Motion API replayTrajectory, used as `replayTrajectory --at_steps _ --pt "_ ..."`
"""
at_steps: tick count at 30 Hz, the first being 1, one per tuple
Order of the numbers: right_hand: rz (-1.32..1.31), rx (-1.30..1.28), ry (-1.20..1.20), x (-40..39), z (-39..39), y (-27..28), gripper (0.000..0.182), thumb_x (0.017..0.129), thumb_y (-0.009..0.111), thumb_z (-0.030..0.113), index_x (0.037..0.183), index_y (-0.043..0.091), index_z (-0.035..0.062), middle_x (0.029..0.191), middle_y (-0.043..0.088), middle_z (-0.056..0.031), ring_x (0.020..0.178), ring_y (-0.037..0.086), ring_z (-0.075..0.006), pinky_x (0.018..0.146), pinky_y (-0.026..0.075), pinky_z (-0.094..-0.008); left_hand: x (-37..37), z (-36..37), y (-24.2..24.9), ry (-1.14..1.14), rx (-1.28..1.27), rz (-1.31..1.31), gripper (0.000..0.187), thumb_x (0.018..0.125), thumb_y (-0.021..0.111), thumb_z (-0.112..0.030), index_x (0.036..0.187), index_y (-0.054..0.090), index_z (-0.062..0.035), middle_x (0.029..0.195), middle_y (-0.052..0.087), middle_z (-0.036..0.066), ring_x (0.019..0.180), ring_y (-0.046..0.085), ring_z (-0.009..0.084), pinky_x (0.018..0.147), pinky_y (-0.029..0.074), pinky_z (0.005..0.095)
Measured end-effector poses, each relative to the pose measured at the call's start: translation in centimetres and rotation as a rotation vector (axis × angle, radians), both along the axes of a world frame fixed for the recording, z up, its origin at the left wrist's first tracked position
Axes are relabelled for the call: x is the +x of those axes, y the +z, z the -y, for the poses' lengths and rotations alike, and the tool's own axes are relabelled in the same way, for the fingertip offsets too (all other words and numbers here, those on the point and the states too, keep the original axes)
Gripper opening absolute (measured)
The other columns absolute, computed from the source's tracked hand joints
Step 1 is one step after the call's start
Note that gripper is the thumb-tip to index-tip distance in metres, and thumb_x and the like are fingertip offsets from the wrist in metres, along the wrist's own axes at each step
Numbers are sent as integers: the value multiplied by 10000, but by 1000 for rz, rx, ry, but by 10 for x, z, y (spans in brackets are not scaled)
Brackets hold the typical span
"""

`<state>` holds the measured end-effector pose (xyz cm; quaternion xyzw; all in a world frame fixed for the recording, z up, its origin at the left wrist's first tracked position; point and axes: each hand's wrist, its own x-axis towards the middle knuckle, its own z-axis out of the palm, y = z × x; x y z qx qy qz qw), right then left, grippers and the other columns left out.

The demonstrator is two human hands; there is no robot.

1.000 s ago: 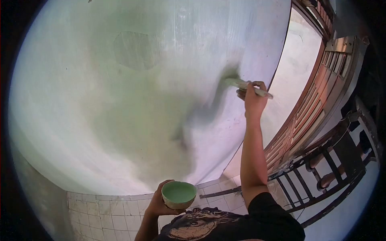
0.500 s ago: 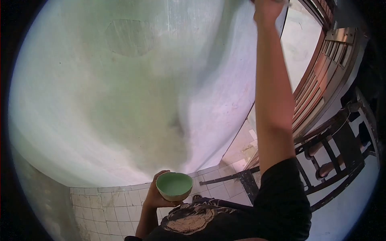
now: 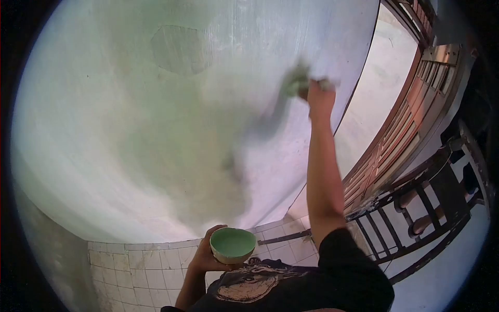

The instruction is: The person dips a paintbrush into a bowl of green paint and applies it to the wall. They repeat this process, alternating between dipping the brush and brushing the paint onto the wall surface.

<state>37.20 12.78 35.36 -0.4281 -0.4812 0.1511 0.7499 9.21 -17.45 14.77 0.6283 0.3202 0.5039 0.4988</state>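
My left hand (image 3: 204,256) is wrapped round a bowl (image 3: 224,257) from its left side and underneath, low in front of my black shirt. Smooth pale green paint (image 3: 234,241) shows inside it. Up on the right, my right hand (image 3: 320,99) is closed on a paintbrush (image 3: 297,86), blurred by motion. The brush's greenish head points left, right at the wall (image 3: 270,156). That wall is whitish with uneven green patches, and the arm's shadow falls across it.
A dark wooden chair (image 3: 451,192) stands at the right, with another person's legs (image 3: 426,222) behind its bars. Beyond the wall's right edge is a brown slatted wooden panel (image 3: 400,125). White tiles (image 3: 138,268) cover the floor along the wall's foot.
My right hand has come down and left from the top of the view, bringing the brush into sight against the wall. The bowl appears slightly further right and lower.
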Motion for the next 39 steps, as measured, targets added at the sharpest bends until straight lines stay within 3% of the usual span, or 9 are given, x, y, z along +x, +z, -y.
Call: replayTrajectory --at_steps 3,8,14,20,26,27,28,31,39 --pt "256 -120 -310 3 -14 99 279 762 567 151 820 565 -122 718 624 -187 568 637 -248 517 535 -301 -1 1 0 60 1 -43 1070 403 900 -250 1265 308 -22 1183 490 137 1108 491 243 916 409 380" --pt "-220 427 142 8 -2 155 180 774 562 129 755 523 -46 686 552 -66 599 504 -166 570 453 -317 2 -4 -6 72 1 -12 1045 418 894 -241 1252 310 -3 1172 467 142 1084 498 249 895 422 373" --pt "241 447 -300 0 -25 -18 182 845 557 158 779 541 -11 665 529 -123 612 511 -207 567 415 -338 1 -8 3 26 3 4 1041 420 894 -229 1259 318 -13 1146 520 138 1077 517 244 897 424 379" --pt "-159 11 105 -3 36 -145 111 864 514 89 868 448 0 759 575 -111 634 568 -148 543 530 -301 -6 -14 -12 9 86 -61 1049 431 900 -276 1262 316 -11 1122 547 137 1063 533 251 896 428 384" --pt "86 376 -107 52 13 71 356 825 589 151 1143 460 54 917 584 -176 751 605 -233 673 505 -324 3 -7 16 44 43 -123 997 421 900 -277 1210 359 5 1078 571 136 1032 555 238 878 445 376" --pt "-46 485 191 41 29 129 385 815 608 185 1140 462 40 887 594 -178 753 607 -227 673 491 -323 9 2 26 35 -40 24 991 439 895 -293 1220 348 -24 1121 543 132 1055 532 241 887 440 379" --pt "317 573 -251 66 3 178 345 810 612 180 1097 497 24 838 612 -148 739 612 -194 642 489 -323 12 3 31 26 -126 173 985 456 889 -309 1231 337 -54 1164 515 128 1077 509 244 897 435 382" --pt "652 696 -408 74 13 309 197 777 639 225 902 633 72 815 650 -88 767 618 -242 700 481 -298 6 -2 11 116 -28 111 1005 449 894 -273 1248 327 -51 1161 520 128 1083 507 244 902 429 386" --pt "1010 802 -443 76 -16 452 315 768 662 216 1074 627 150 994 649 -84 938 618 -205 816 462 -276 11 -9 54 198 -188 153 1053 395 908 -267 1252 340 -38 1158 522 140 1086 505 261 917 417 399"
